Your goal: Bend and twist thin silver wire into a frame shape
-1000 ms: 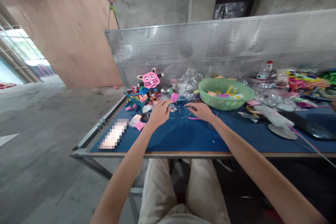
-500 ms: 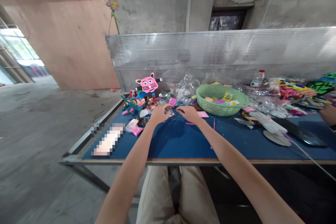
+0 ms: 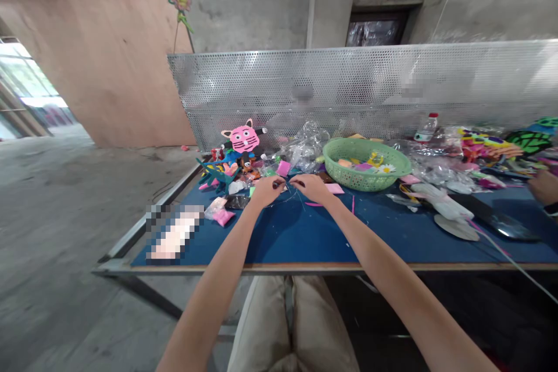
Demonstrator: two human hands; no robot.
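My left hand (image 3: pixel 267 190) and my right hand (image 3: pixel 310 187) are close together above the blue tabletop (image 3: pixel 288 238), fingertips pinched and facing each other. A thin, wire-like strand (image 3: pixel 301 200) hangs by the right fingers; what either pinch holds is too small to make out. Just beyond the fingertips lies a small bright pink packet (image 3: pixel 283 168). To the right of my right hand there is a flat pale pink piece (image 3: pixel 334 188), with a narrow magenta strip (image 3: pixel 314 204) below it. A dark packet (image 3: pixel 238 202) lies left of my left hand.
A green plastic basket (image 3: pixel 366 183) holds colourful pieces and a daisy shape. Behind my left hand stands a pink cat face (image 3: pixel 244 138) among clay figures. Clear plastic bags (image 3: pixel 309 145) lie along the perforated metal screen (image 3: pixel 270 87). Another person's hand (image 3: pixel 544 187) shows at far right.
Both hands stay in nearly the same place, with the left fingers curled in more. A bit of green shows beside my left hand. The whole view has shifted slightly.
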